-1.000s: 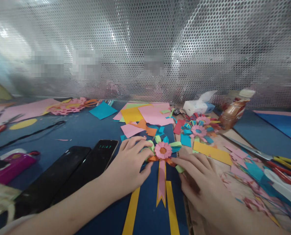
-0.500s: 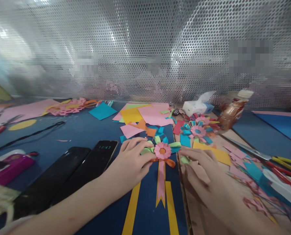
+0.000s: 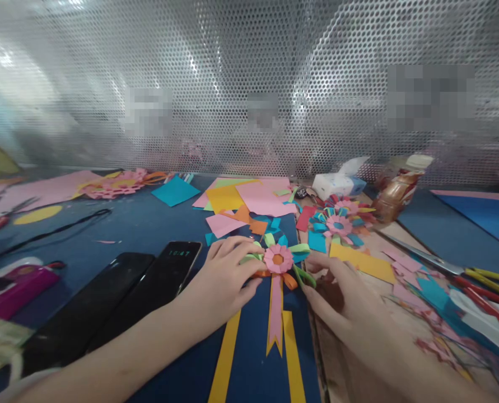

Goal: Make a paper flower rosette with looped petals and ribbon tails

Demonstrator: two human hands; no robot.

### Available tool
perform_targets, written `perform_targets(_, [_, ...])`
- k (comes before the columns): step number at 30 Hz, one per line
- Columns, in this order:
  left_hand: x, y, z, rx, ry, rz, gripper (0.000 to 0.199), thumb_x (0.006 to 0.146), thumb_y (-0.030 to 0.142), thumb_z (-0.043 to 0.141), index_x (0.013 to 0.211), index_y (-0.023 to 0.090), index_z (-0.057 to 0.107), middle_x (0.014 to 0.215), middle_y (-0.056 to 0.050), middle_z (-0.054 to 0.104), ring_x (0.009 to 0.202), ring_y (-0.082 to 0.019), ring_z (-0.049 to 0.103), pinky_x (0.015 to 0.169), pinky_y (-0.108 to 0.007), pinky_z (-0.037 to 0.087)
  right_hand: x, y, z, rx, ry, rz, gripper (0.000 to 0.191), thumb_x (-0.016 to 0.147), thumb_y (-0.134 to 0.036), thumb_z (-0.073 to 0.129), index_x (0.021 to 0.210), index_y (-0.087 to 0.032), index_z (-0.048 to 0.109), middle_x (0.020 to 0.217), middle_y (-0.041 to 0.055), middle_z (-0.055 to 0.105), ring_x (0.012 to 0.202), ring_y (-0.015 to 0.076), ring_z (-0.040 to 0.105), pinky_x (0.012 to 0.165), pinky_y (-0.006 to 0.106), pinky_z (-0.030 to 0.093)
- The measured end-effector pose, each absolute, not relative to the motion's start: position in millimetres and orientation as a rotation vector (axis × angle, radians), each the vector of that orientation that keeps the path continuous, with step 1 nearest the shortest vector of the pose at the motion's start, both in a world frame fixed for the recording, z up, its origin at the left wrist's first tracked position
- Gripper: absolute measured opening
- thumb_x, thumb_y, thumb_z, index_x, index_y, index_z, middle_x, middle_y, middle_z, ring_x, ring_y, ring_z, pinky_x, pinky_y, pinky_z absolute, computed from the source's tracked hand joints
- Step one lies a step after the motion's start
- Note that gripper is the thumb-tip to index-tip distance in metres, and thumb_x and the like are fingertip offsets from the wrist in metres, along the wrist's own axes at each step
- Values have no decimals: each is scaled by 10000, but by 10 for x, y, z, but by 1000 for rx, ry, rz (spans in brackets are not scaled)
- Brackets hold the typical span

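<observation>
A paper flower rosette (image 3: 278, 258) lies on the blue table, with a pink ring of petals, an orange centre and green, blue and orange paper loops around it. From it a pink and yellow ribbon tail (image 3: 276, 313) hangs toward me, its end notched. My left hand (image 3: 232, 268) is closed on the rosette's left side, at its green and orange loops. At the lower right of the flower, my right hand (image 3: 341, 285) pinches a looped green paper strip (image 3: 304, 276), whose inner end reaches the rosette. Two yellow paper strips (image 3: 226, 358) lie either side of the tail.
Two black phones (image 3: 171, 274) lie left of my left forearm. Scissors (image 3: 446, 263) and paper scraps are on the cardboard at right. Behind stand finished paper flowers (image 3: 338, 225), a tissue pack (image 3: 337, 186), a bottle (image 3: 400, 193) and coloured sheets (image 3: 266, 196) before a perforated metal panel (image 3: 232, 67).
My right hand has brought the green strip left and up against the rosette's lower right, where it now shows as a loop. My left hand stays in place on the rosette.
</observation>
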State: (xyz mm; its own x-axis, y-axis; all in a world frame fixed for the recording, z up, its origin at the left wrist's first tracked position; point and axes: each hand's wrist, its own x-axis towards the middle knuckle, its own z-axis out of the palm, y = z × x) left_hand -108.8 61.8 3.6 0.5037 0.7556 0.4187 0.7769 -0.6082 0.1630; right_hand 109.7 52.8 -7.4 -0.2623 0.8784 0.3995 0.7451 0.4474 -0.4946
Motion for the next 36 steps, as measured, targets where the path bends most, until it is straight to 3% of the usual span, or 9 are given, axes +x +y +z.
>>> perform_targets(9, [-1114,650,-2,-2684,-1295,-723,111,822,171,518,844,236,606,1070,21,572,1083,-186,406,892,-364,296,1129,597,-163,-1263,-2079,249,193,823,-224,457,1001,-263,521,932,-6,609,767,149,575,659,276,472])
perform_targets(18, [-1107,663,-28,-2669,-1276,-781,97,816,176,534,861,228,601,1057,21,582,1048,-180,431,881,-352,292,1187,614,-95,-1144,-2187,27,184,826,-153,422,944,-222,545,1002,47,547,892,157,558,770,298,483])
perform_targets(36, [-1073,674,-6,-2675,-1262,-774,126,832,187,507,809,234,622,1025,21,600,1007,-178,455,861,-355,300,1153,592,-80,-995,-2327,97,373,818,-40,318,1063,-235,522,1081,64,509,1005,159,531,876,334,478])
